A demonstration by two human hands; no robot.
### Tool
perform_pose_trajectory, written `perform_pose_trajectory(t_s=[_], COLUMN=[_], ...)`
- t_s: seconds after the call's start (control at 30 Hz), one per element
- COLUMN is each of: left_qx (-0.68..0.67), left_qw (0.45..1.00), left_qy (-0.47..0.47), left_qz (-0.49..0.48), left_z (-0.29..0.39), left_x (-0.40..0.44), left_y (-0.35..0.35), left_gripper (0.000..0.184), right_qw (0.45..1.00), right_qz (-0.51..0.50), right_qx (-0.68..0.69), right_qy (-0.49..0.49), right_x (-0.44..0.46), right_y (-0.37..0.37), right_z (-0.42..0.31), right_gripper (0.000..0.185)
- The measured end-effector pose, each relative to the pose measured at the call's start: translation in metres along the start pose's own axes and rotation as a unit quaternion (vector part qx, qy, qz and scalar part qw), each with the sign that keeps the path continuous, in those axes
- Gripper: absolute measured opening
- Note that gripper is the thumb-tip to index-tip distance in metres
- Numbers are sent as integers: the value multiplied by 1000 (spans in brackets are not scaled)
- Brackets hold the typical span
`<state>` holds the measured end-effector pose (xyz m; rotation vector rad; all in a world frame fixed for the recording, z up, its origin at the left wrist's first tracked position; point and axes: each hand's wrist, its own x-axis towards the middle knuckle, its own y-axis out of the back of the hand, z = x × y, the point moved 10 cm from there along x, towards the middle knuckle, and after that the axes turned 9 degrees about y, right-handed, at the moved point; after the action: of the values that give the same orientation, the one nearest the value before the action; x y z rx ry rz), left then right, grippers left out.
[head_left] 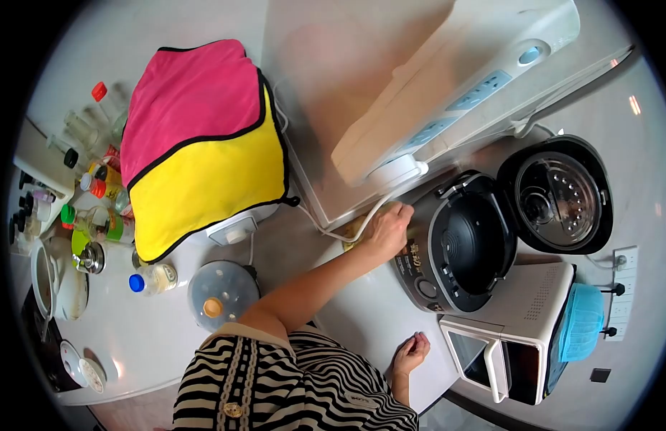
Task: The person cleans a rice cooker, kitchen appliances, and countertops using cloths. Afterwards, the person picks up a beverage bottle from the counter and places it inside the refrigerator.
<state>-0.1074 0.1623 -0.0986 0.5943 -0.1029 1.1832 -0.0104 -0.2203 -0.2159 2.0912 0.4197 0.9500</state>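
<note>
Black lining is seen in the rice cooker (419, 266) on the counter (139, 337); its lid (559, 205) is already raised, closing not yet done, no food made out inside. The left hand (389, 233) is placed beside the cooker wall, fingers bent; whether anything is gripped cannot be told. The right hand (410, 352) is loosely curled near the microwave (527, 294), contents likewise undetermined. Pale contents are noted in the blue-capped bottle (159, 279).

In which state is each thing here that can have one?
Rice cooker: lid open.
Pink-and-yellow cloth: draped.
Blue-capped bottle: closed.
White plug: inserted in power strip.
Black plugs: inserted in wall socket.
White oven door: unclear whether shut.
Left hand: curled, grip unclear.
Right hand: loosely curled.
</note>
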Motion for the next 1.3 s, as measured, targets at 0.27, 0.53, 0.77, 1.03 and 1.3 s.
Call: perform_pose_trajectory(t_s=[0.27, 0.53, 0.77, 1.03, 1.3], left_qx=[-379, -554, -516, -540, -430], left_qw=[856, 644, 669, 596, 766], left_qy=[261, 440, 437, 483, 403], left_qz=[-235, -291, -308, -346, -255], left_z=[-95, -189, -200, -147, -137], left_x=[11, 10, 20, -6, 54], left_y=[-129, -250, -253, -196, -211], left_gripper=[57, 75, 73, 76, 82], right_qw=[1000, 999, 999, 1000, 999], right_qz=[-1, -5, 8, 6, 8], right_qx=[-30, -39, -32, -17, -37], right_qy=[5, 9, -8, -17, -10], right_x=[5, 9, 10, 13, 16], right_y=[2, 8, 11, 11, 13], right_z=[-12, -20, -16, -15, -16], right_gripper=[10, 11, 11, 11, 11])
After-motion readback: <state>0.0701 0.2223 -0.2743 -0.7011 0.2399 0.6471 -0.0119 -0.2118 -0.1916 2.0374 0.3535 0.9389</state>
